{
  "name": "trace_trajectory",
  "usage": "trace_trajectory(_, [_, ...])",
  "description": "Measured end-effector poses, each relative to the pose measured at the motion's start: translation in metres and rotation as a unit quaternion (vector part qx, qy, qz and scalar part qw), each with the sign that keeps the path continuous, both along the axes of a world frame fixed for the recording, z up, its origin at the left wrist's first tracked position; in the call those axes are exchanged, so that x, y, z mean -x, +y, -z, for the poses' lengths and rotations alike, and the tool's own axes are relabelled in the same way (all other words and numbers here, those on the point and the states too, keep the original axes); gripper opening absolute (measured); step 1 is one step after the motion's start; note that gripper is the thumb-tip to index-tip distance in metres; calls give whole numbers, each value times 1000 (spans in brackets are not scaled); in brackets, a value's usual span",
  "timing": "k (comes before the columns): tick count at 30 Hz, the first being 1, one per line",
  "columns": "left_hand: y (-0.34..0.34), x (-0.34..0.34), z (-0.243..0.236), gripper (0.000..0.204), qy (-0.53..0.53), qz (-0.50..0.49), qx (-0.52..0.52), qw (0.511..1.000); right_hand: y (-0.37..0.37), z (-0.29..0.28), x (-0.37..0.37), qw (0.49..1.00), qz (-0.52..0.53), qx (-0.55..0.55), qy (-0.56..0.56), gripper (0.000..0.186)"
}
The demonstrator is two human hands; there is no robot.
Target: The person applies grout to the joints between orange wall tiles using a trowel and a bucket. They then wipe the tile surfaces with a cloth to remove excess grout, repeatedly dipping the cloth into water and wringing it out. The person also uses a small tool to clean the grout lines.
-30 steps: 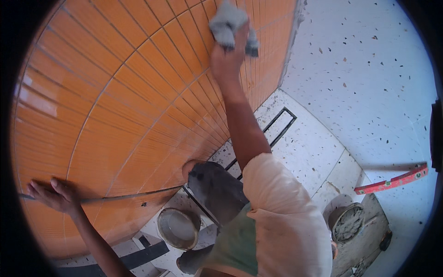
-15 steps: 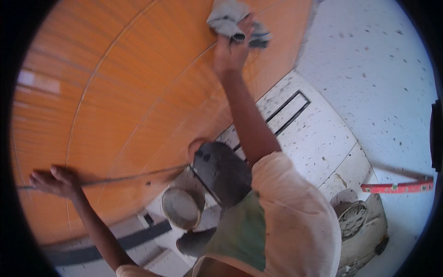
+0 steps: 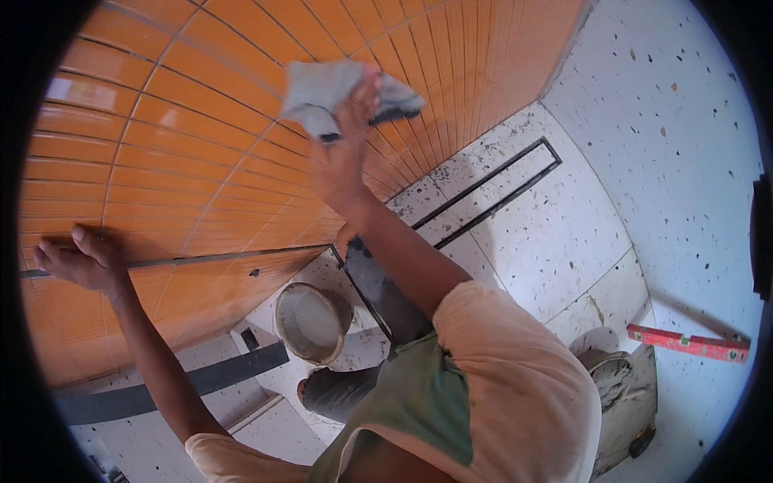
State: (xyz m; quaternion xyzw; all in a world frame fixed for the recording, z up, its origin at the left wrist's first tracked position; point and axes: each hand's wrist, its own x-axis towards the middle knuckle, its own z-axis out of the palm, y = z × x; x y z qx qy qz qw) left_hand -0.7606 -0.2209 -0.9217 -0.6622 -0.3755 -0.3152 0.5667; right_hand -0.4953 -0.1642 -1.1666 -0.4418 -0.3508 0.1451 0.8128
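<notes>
My right hand (image 3: 348, 149) is closed on a grey cloth (image 3: 320, 90), pressing it against the orange tiled wall (image 3: 233, 88) near the top of the view. The cloth is bunched, and its darker edge sticks out to the right of my fingers. Over at the far left, my left hand (image 3: 84, 262) rests on the same wall with its fingers apart, holding nothing. It lies at a dark horizontal groove (image 3: 201, 259) between the tiles.
Below the wall stands a bucket of cloudy water (image 3: 312, 322) by my legs. A dark channel frame (image 3: 491, 197) is set in the speckled white floor. At the right are a red spirit level (image 3: 688, 344) and a bucket of grey mortar (image 3: 612, 378). A dark strip (image 3: 201, 386) runs lower left.
My right hand has swept the cloth left and down across the wall. My left hand has shifted slightly up in view, and the whole view has tilted a little.
</notes>
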Motion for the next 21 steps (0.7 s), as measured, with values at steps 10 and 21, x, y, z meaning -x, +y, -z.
trace_trajectory(10, [3,-1,-5,68,-16,-42,3,999,8,237,-51,900,-79,394,169,41])
trace_trajectory(21, [17,-10,-6,61,15,15,-10,1000,43,233,-75,950,89,235,186,55])
